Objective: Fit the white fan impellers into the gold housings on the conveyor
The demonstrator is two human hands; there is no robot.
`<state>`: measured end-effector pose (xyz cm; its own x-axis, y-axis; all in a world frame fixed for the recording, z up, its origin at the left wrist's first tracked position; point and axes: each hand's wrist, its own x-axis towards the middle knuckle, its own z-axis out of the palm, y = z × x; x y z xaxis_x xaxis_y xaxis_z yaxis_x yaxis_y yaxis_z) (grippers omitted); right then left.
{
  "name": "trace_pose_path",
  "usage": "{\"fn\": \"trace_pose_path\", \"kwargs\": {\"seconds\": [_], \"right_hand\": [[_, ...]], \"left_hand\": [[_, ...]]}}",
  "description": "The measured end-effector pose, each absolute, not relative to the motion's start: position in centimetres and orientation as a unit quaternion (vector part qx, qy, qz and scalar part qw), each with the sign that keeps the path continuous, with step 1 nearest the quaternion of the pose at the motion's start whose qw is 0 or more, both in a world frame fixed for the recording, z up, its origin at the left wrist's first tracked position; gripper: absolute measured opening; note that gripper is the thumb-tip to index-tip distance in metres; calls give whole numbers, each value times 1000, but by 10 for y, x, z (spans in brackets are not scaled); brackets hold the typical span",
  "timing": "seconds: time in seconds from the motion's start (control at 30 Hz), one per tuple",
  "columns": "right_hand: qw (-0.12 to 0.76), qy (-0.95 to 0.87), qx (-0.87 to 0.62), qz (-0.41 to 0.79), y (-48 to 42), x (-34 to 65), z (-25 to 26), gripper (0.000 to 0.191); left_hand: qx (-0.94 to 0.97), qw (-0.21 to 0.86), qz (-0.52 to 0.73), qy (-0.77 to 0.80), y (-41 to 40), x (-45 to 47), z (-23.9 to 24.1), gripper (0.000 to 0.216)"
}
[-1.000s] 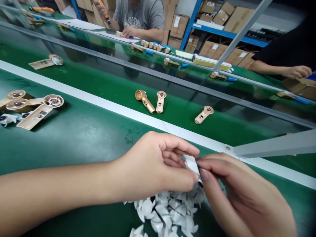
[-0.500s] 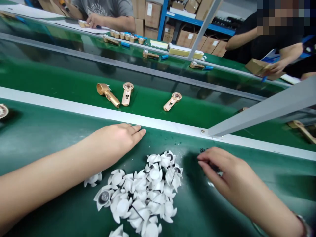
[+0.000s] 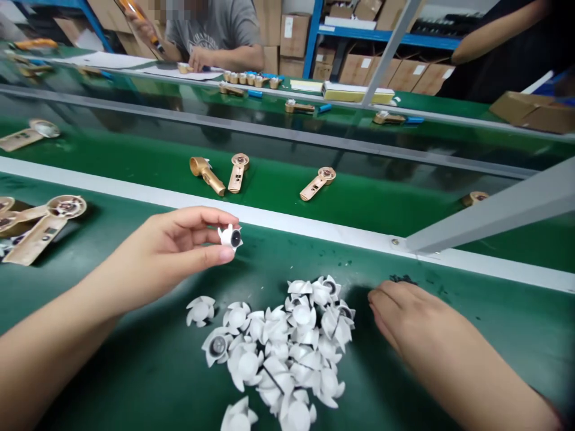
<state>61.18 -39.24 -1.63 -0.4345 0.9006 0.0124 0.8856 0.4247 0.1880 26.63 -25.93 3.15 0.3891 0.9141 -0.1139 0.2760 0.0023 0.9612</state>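
My left hand [image 3: 166, 254] is raised over the green bench and pinches a small white fan blade [image 3: 230, 237] between thumb and fingers. Below it lies a pile of several white fan blades [image 3: 281, 347] on the mat. My right hand [image 3: 404, 317] rests knuckles-up on the mat just right of the pile, fingers curled under; what is under them is hidden. Gold fan housings [image 3: 42, 224] lie at the left edge of the bench.
A white rail [image 3: 287, 221] divides the bench from the green conveyor belt, where three gold fan bodies [image 3: 238, 172] lie. A grey metal bar [image 3: 489, 215] slants in from the right. Across the belt, other people sit among cartons and shelving.
One second ago both hands pinched a white piece together. They parted; my left hand lay flat by the rail and now holds up a fan blade. My right hand settled beside the pile.
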Motion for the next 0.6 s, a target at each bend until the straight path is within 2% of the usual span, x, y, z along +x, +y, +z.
{"fn": "trace_pose_path", "kwargs": {"seconds": [0.07,0.17,0.33,0.47,0.6], "right_hand": [[51,853,509,99,-388,610,-15,23],[8,845,529,80,-383,608,-10,19],[-152,782,593,-121,-371,574,21,12],[-263,746,536,-296,-359,524,44,13],[-304,747,499,-316,-349,495,47,13]], "left_hand": [[589,587,306,464,-262,265,26,30],[536,664,299,427,-266,269,20,30],[451,761,281,373,-283,283,20,31],[375,815,308,316,-303,291,25,33],[345,828,334,289,-314,293,29,41]]}}
